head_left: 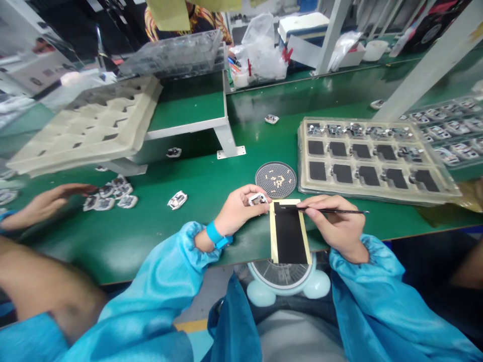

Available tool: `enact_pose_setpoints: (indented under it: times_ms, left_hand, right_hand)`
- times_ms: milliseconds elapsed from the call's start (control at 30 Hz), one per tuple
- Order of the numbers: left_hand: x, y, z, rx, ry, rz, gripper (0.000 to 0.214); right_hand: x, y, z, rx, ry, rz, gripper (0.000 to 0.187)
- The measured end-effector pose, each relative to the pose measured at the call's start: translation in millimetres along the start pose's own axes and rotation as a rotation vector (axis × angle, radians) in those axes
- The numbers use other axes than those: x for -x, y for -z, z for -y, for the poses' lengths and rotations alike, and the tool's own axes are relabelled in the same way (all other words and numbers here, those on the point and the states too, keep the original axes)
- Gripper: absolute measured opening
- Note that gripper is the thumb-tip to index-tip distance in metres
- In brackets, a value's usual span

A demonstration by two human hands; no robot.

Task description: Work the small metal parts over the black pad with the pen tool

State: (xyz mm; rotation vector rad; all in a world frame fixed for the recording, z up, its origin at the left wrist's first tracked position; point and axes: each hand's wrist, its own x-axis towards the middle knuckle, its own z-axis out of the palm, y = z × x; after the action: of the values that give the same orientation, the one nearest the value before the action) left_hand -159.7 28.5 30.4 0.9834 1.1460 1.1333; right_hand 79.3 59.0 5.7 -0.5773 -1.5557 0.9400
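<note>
Between thumb and fingers, my left hand (241, 208) grips a small white plastic housing (258, 199) with dark parts inside. My right hand (335, 221) is closed around thin black tweezers (334, 210), held almost level. Their tip reaches the top of a black sheet (290, 236) on yellow backing, which lies at the bench's front edge and overhangs it. The housing is just left of the sheet's upper corner. Whether a small piece sits at the tweezer tip is too small to tell. A round dark mesh dish (275, 180) with small tan pieces lies just behind my left hand.
A clear tray (377, 188) with black pads and circuit parts stands at right. One more housing (177, 200) lies left, near a cluster of housings (113, 193) touched by a co-worker's hand (53, 203). A raised green shelf (188, 108) carries a moulded tray (94, 120).
</note>
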Motion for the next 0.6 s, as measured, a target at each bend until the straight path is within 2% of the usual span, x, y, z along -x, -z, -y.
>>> enact_pose_setpoints:
  times_ms: [300, 600]
  left_hand:
    - [-4.8, 3.1, 4.6, 0.004, 0.023, -0.007, 0.042]
    - [-3.0, 0.6, 3.5, 0.033, 0.034, -0.061, 0.029]
  right_hand:
    - [3.5, 0.9, -4.2, 0.0, -0.019, -0.039, 0.011]
    - [5.2, 1.9, -4.7, -0.01, -0.036, -0.024, 0.015]
